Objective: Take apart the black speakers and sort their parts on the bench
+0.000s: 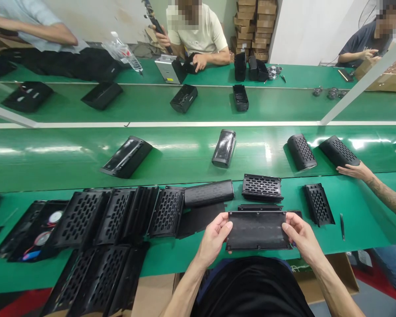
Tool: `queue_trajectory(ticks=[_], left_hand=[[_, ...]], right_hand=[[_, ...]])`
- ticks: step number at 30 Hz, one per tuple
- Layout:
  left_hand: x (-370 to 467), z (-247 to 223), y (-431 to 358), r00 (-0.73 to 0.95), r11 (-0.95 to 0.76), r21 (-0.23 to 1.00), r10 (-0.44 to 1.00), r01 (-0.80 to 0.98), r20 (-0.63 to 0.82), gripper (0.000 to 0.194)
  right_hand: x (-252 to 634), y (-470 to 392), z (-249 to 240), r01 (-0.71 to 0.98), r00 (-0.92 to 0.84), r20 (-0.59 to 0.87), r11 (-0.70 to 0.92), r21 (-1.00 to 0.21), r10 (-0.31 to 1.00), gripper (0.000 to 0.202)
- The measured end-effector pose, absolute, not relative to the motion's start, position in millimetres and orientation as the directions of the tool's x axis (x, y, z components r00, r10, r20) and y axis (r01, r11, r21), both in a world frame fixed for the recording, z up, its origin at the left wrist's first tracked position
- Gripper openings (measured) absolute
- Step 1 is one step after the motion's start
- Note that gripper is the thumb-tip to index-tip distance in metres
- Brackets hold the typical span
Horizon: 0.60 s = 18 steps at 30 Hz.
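Close in front of my body I hold a black plastic panel (257, 231), its plain dark inner face turned towards me. My left hand (214, 240) grips its left end, thumb on top. At the right end my right hand (302, 237) pinches it the same way. Just beyond it lie another black part (260, 207), mostly hidden, and a slotted black panel (262, 187). A second slotted panel (318, 204) rests to the right of my right hand. Left of my left hand are a dark flat sheet (201, 219) and a curved black cover (209, 193).
Several slotted black panels (82, 215) are stacked on the left, near a housing with round speakers (42, 238). A pen-like tool (342, 226) lies at right. Black housings (224, 148) stand on the green belt (185, 154). A co-worker's hand (353, 170) touches one housing. Other people sit across.
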<state>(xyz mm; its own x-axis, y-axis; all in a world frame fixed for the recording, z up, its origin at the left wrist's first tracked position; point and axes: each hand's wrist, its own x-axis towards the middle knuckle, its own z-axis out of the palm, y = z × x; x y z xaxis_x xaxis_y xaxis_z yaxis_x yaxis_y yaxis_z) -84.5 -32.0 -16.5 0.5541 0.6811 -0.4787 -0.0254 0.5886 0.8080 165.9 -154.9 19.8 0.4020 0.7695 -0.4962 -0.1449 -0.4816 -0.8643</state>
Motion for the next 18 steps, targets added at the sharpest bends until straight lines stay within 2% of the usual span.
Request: queue_trajectory(ticks=[8,18], left_hand=[[-83,-13,-28,0.523,0.560,0.829,0.710,-0.013,-0.471,0.049],[-80,-6,-27,0.501,0.615,0.786,0.701,-0.063,-0.508,0.052]], right_hand=[[167,-156,18,-0.161,0.382,-0.480,-0.454,-0.876,0.790,0.048],[165,-151,16,-0.230,0.361,-0.463,-0.404,-0.885,0.809,0.042]])
